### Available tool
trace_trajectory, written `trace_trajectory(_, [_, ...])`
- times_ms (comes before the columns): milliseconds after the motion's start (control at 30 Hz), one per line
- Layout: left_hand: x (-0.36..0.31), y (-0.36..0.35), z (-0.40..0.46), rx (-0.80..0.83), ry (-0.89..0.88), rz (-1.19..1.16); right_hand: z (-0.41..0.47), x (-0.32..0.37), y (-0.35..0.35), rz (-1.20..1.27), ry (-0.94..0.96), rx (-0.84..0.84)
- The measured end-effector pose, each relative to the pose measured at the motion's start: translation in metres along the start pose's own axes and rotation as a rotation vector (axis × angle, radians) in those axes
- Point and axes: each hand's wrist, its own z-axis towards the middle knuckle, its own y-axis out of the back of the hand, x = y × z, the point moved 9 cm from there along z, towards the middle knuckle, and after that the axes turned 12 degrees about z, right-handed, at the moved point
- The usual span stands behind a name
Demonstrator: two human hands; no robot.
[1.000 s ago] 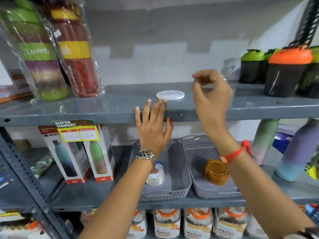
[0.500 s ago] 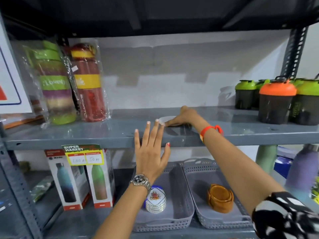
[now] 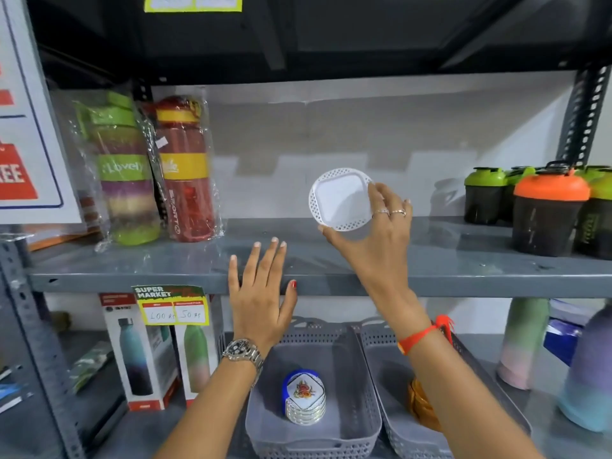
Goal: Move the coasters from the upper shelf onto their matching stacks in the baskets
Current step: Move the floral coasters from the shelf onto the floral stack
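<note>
Right hand (image 3: 381, 226) pinching white coaster (image 3: 341, 198) mid-frame above upper shelf (image 3: 430, 263); left hand (image 3: 260, 303) below, fingers (image 3: 275, 256) spread, empty.

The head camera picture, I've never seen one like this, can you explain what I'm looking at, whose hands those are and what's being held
There is no machine here. The camera sits on a person's head and looks forward and down, so both arms reaching in from below are that person's own. They face a grey metal shelving unit. The right hand holds a white coaster up off the upper shelf, tilted so its flat face shows. The left hand, with a watch at the wrist, is open and empty, fingers up against the shelf's front edge. On the shelf below are two grey baskets: the left basket holds a stack of white patterned coasters, the right basket a brown stack.
</note>
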Motion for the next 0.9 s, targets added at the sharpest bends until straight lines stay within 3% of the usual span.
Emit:
trace_trajectory(200, [0.001, -0.003, 0.0, 0.025, 0.01, -0.006, -0.033, 0.054, 0.043, 0.059, 0.26, -0.254])
trace_trajectory(367, [0.001, -0.006, 0.0, 0.04, -0.001, 0.008, -0.044, 0.069, 0.056, 0.144, 0.295, -0.293])
trace_trajectory(500, [0.002, -0.007, 0.0, 0.072, 0.018, -0.008, -0.043, 0.049, 0.047, 0.424, -0.085, -0.163])
trace_trajectory(633, [0.002, -0.005, 0.001, 0.05, 0.019, -0.007, -0.053, 0.026, 0.017, 1.159, -0.679, -0.041])
trace_trajectory(733, [0.001, -0.003, 0.0, 0.016, 0.01, -0.012, -0.061, 0.035, 0.0, 1.647, -1.025, 0.083])
trace_trajectory(900, [0.0, -0.001, 0.0, -0.014, 0.013, -0.027, -0.059, 0.053, 0.002, 1.992, -1.129, 0.208])
